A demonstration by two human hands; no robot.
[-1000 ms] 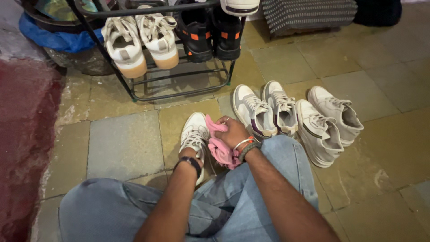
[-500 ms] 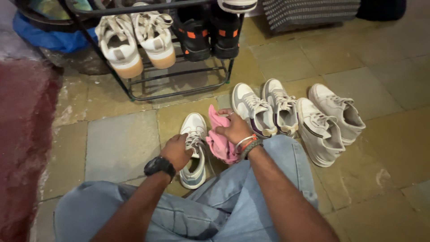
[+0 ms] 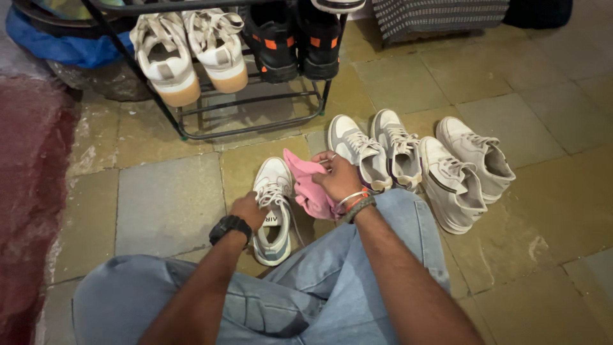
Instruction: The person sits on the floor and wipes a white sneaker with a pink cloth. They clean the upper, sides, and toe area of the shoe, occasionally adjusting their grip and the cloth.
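A white sneaker (image 3: 273,191) lies on the tiled floor between my knees, toe pointing away from me. My left hand (image 3: 250,209), with a black watch on the wrist, grips it at the laces and tongue. My right hand (image 3: 337,177), with bracelets on the wrist, is closed on a crumpled pink cloth (image 3: 305,184) held just right of the sneaker's toe. I cannot tell whether the cloth touches the shoe.
Two pairs of pale sneakers (image 3: 377,152) (image 3: 465,171) lie on the floor to the right. A black metal shoe rack (image 3: 249,102) stands ahead with white shoes (image 3: 188,54) and black-and-orange shoes (image 3: 294,41). A red wall (image 3: 29,191) runs along the left.
My left hand came out from beside the shoe onto its laces. The right hand with the cloth lifted and shifted slightly away from me.
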